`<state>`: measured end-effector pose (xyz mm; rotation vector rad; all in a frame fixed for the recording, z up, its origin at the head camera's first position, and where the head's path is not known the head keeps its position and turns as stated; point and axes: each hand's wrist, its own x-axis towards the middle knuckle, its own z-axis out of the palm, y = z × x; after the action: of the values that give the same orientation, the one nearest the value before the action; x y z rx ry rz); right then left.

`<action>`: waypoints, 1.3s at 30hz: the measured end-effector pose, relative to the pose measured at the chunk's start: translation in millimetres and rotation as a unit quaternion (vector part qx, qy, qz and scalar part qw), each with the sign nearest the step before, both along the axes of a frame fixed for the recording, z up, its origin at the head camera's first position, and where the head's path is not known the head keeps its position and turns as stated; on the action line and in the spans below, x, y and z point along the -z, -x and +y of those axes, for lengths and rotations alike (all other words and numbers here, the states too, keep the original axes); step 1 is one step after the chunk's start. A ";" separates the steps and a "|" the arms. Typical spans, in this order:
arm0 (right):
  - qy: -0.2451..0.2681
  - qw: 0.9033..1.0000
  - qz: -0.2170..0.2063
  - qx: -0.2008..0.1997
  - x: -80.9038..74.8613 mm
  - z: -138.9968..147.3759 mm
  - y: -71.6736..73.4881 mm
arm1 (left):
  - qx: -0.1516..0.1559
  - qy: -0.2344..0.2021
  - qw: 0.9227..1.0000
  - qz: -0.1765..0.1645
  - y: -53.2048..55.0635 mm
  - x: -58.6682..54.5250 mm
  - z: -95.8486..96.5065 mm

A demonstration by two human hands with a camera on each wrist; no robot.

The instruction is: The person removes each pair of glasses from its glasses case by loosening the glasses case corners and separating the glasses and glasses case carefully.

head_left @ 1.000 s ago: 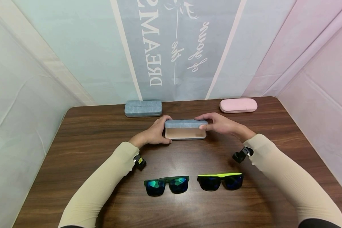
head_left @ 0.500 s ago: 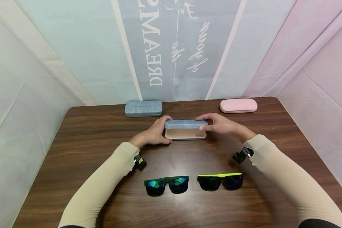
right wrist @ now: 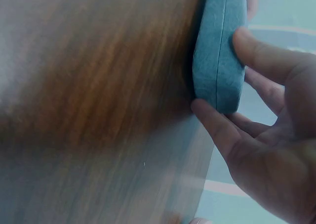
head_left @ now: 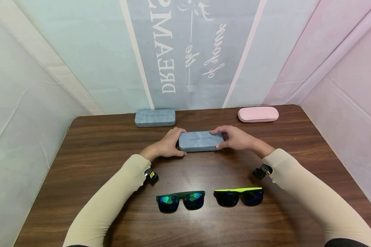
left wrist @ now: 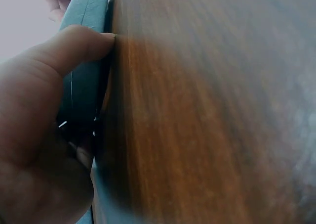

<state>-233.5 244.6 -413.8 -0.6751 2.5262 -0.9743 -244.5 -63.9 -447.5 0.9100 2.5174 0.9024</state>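
The middle case (head_left: 200,141) lies on the counter (head_left: 111,147) with its lid down, so its contents are hidden. Half a second ago the lid stood raised over a pale lining; the right hand (head_left: 237,138) has come lower with it. That hand grips the right end; the left hand (head_left: 168,144) holds the left end, thumb in front. Behind, near the cloth (head_left: 180,99), sit a closed blue case (head_left: 155,117) and a closed pink case (head_left: 258,114). Nearer the person, green sunglasses (head_left: 181,196) lie beside yellow-topped sunglasses (head_left: 241,195).
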 end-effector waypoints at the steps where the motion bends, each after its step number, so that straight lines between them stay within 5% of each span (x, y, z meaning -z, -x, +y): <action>1: -0.008 1.000 0.007 0.001 0.5 -0.7 -1.5 | 0.002 0.004 1.000 0.002 -0.1 0.1 -0.1; 39: -0.030 0.999 0.037 -0.011 6.7 -4.0 -8.4 | 0.006 0.004 1.000 0.003 -1.8 1.6 -1.0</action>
<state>-225.1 240.5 -420.5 -0.7303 2.5951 -0.8769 -242.7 -64.9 -449.1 0.9263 2.5163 0.8863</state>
